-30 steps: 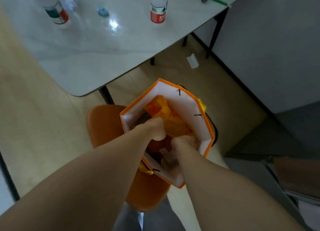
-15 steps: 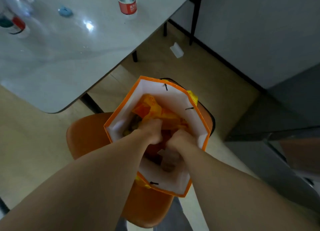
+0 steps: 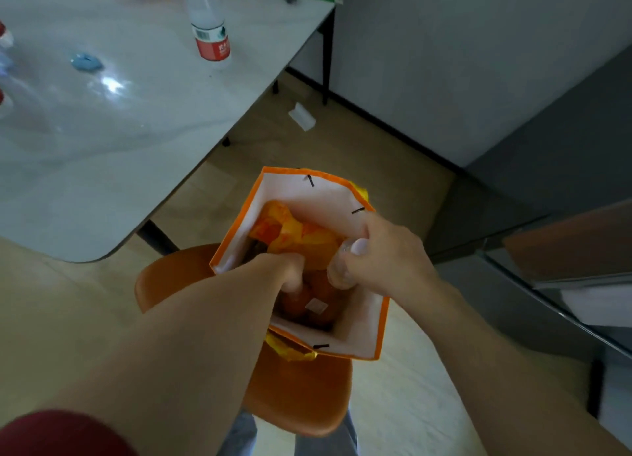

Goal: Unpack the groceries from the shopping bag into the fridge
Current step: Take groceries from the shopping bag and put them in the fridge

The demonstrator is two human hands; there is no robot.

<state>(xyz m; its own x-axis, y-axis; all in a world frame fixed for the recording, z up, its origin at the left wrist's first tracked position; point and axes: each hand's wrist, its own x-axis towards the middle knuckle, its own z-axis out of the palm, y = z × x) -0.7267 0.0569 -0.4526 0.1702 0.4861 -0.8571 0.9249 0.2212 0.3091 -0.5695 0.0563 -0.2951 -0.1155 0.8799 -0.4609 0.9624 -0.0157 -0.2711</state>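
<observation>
While inside bag (image 3: 345,348), both hands.

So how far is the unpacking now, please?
Nothing looks put away yet. The shopping bag stands on the orange chair, with yellow packets and orange fruit inside. The right hand grips a clear bottle at the rim; the left hand reaches inside. All fridge loading remains.

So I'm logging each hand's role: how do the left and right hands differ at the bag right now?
The left hand reaches down inside the shopping bag, its fingers hidden; the right hand is up at the rim. The right grips a clear item; the left's grasp can't be seen. Both are bare.
</observation>
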